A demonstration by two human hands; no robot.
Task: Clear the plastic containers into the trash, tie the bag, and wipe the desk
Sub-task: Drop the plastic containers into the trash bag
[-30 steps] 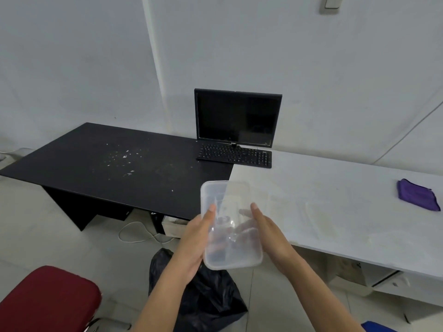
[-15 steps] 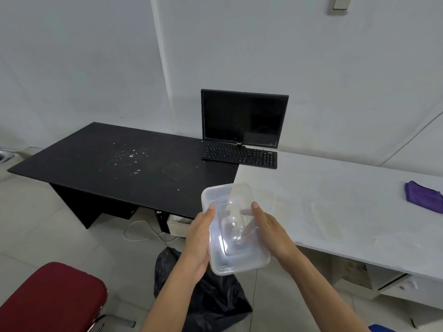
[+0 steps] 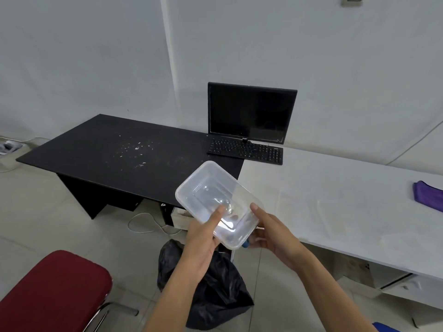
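Holding a clear plastic container (image 3: 211, 195) tilted up in mid-air, just in front of the join between the black desk (image 3: 96, 149) and the white desk (image 3: 335, 188), with the black trash bag (image 3: 215, 293) on the floor below. Gripping it from both sides: left hand (image 3: 203, 243) with thumb over the near rim, right hand (image 3: 275, 233) curled round the other edge, something small and blue peeking out underneath, can't tell what. Over on the white desk's far right, a purple cloth (image 3: 429, 195), and whitish crumbs (image 3: 136, 149) scattered on the black one.
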